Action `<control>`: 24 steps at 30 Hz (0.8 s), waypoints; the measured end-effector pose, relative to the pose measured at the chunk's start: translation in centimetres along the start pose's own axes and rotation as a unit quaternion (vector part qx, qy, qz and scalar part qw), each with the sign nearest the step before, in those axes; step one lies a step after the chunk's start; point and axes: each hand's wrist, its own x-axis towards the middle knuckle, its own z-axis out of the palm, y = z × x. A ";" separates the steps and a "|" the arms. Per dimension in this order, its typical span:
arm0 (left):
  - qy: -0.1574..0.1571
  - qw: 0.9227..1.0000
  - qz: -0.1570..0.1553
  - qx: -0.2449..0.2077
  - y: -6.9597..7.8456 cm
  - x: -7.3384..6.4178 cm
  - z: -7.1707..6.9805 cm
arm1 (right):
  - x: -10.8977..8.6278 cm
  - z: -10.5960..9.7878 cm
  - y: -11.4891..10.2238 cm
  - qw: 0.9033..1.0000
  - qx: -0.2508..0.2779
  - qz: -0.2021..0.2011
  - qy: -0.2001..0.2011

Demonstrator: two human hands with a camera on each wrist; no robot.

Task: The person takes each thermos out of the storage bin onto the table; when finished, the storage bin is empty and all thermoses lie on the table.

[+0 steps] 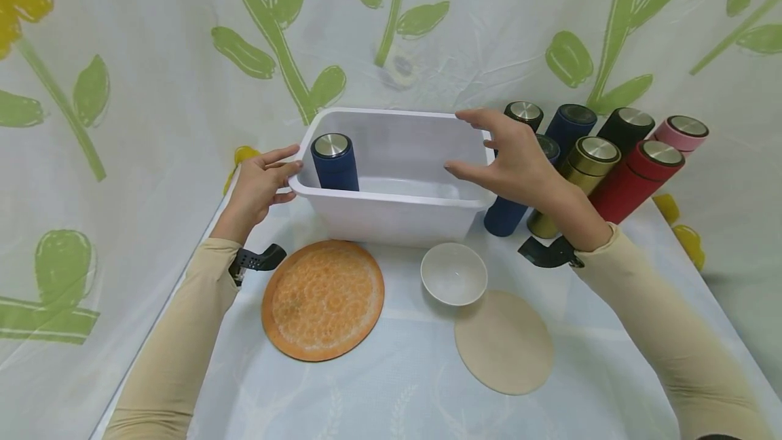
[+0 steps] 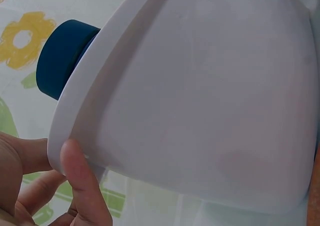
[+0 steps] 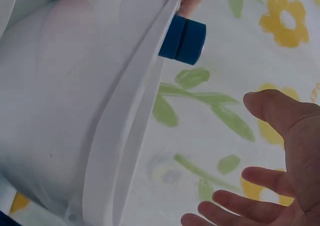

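A white plastic tub (image 1: 397, 219) stands at the back of the table. Inside it, at the left end, a dark blue thermos flask (image 1: 336, 170) with a silver-topped lid stands upright. My left hand (image 1: 259, 185) pinches the tub's left rim, and the left wrist view shows the thumb (image 2: 82, 178) on its outer side. Over the tub's right end is my right hand (image 1: 519, 158), thumb and fingers spread apart with nothing between them. The right wrist view shows that hand beyond the rim, with the flask's blue lid (image 3: 185, 39) sticking up at the far end.
Several thermos flasks cluster right of the tub, among them a gold one (image 1: 586, 167), a red one (image 1: 638, 182) and a pink one (image 1: 681, 133). In front lie an orange round mat (image 1: 324, 301), a white bowl (image 1: 454, 274) and a beige disc (image 1: 504, 345).
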 end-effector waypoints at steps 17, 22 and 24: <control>0.002 1.000 0.000 -0.002 0.1 -0.1 0.1 | 2.5 4.8 -1.7 0.997 0.064 0.000 -0.044; 0.001 1.000 -0.001 -0.006 0.3 -0.4 0.2 | 3.5 6.5 -2.5 0.996 0.068 0.010 -0.065; 0.002 1.000 -0.001 -0.005 0.3 -0.4 0.1 | 4.0 7.1 -2.8 0.994 0.069 0.018 -0.078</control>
